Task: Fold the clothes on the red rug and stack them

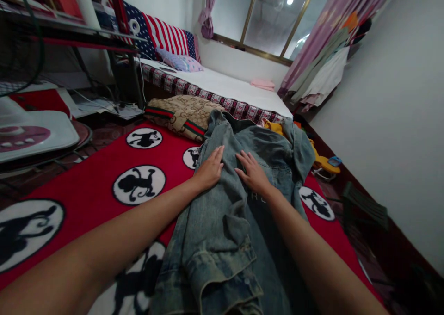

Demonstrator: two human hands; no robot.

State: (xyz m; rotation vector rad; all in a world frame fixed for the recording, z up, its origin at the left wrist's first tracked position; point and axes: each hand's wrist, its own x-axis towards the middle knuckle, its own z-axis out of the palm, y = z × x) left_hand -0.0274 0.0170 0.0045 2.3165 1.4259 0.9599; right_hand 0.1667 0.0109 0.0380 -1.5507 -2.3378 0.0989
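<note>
My left hand lies flat on the denim jacket, fingers extended and close together, gripping nothing; my right hand rests palm down beside it with its fingers a little spread, also holding nothing. The jacket is spread on the red blanket with the black-and-white monkey circles, its collar end away from me. It is a faded blue-green, paler and greyer along the sleeve under my left hand, darker down the body, with pale lettering partly hidden by my right forearm. That sleeve runs back toward me, creased and puckered, and ends in a wide cuff with light, worn-looking edges. The other sleeve is bunched at the far right. Just beyond the collar end, to the left, the tan patterned cushion with a green-and-red stripe touches the jacket.
</note>
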